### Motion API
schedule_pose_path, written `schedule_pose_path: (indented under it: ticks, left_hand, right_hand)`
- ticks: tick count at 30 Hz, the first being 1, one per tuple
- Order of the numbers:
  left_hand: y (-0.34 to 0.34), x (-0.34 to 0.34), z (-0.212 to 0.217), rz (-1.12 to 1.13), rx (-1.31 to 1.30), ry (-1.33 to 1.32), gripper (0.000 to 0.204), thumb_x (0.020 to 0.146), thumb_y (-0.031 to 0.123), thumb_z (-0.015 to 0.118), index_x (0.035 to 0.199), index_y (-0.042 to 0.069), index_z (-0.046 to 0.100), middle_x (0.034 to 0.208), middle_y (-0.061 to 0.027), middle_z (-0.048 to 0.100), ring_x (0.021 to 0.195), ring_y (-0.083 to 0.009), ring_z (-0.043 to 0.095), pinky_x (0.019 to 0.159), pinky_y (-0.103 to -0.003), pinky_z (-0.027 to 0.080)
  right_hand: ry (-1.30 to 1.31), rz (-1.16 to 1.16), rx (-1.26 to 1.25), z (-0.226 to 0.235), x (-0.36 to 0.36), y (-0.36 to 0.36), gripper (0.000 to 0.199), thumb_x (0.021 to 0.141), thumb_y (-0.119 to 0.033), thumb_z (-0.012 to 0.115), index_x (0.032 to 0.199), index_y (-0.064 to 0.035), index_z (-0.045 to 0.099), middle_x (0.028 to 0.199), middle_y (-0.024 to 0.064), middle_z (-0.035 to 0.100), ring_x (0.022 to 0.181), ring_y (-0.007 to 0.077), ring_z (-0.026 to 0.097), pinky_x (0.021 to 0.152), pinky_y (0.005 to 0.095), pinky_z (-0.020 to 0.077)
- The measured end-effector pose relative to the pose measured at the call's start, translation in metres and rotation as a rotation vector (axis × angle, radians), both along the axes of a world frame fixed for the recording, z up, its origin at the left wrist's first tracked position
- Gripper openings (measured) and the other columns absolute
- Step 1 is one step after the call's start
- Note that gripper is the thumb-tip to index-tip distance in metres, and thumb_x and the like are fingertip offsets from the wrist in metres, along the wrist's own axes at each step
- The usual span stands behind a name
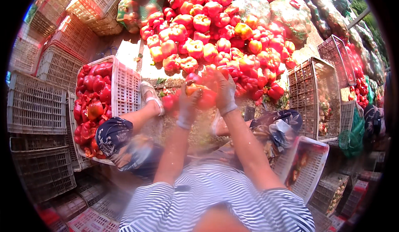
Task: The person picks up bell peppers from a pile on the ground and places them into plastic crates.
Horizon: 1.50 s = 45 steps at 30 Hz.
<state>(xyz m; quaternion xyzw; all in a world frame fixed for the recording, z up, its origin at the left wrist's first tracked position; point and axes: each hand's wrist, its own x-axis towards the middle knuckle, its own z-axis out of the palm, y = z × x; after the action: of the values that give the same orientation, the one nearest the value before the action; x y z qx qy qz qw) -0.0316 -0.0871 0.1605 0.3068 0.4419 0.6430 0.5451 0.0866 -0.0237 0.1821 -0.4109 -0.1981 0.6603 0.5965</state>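
We hold a smooth, firm, light pepper (198, 91) at twelve o'clock, left hand (188, 107) and right hand (224, 91) fingers wrapped around its broad sides.

Motion-blurred gloved hands (208, 97) and peppers (199, 95) between them.

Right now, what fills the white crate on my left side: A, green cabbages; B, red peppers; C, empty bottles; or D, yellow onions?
B: the white crate to the left of the gloved left hand is packed with red peppers, like those in the big pile ahead.
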Motion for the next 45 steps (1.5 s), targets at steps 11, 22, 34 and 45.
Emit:
schedule_pose_path:
  ticks: [11, 22, 34, 45]
  left_hand:
    - [0.005, -0.006, -0.045, -0.171, -0.118, -1.053, 0.037, 0.098, 0.038, 0.058, 0.123, 0.011, 0.061, 0.119, -0.0081, 0.065, 0.102, -0.0261, 0.065, 0.088, -0.041, 0.055]
    - [-0.004, 0.001, 0.022, 0.040, 0.255, 0.757, 0.073, 0.083, 0.008, 0.077, 0.144, 0.003, 0.037, 0.139, -0.0131, 0.049, 0.128, -0.0246, 0.051, 0.106, -0.037, 0.045]
    - [-0.017, -0.011, 0.016, -0.281, 0.001, 0.221, 0.060, 0.095, 0.017, 0.067, 0.146, 0.002, 0.041, 0.136, -0.0094, 0.053, 0.124, -0.0167, 0.051, 0.105, -0.032, 0.043]
    - [-0.025, 0.018, 0.000, 0.160, 0.115, 0.511, 0.028, 0.098, 0.005, 0.055, 0.126, -0.002, 0.060, 0.117, -0.0080, 0.065, 0.106, -0.0148, 0.061, 0.094, -0.028, 0.049]
  right_hand:
    - [0.360, 0.121, -0.042, 0.006, 0.026, 0.045, 0.017, 0.095, -0.030, 0.069, 0.097, -0.0156, 0.060, 0.075, -0.0014, 0.060, 0.062, 0.0116, 0.060, 0.057, 0.0305, 0.0554]
    - [-0.193, 0.586, -0.076, 0.025, 0.056, -0.014, 0.072, 0.090, -0.041, 0.071, 0.143, -0.0027, 0.041, 0.124, 0.0121, 0.060, 0.106, 0.0175, 0.064, 0.085, 0.0324, 0.0546]
    - [-1.325, 0.753, 0.779, 0.045, 0.043, -0.033, 0.069, 0.077, -0.019, 0.075, 0.139, -0.0113, 0.045, 0.122, 0.0171, 0.063, 0.113, 0.0342, 0.063, 0.088, 0.0452, 0.0527]
    - [-1.270, 0.433, 0.607, 0.012, 0.030, -0.067, 0.063, 0.079, -0.019, 0.073, 0.133, -0.0039, 0.045, 0.118, 0.0217, 0.061, 0.110, 0.0394, 0.060, 0.091, 0.0455, 0.0490]
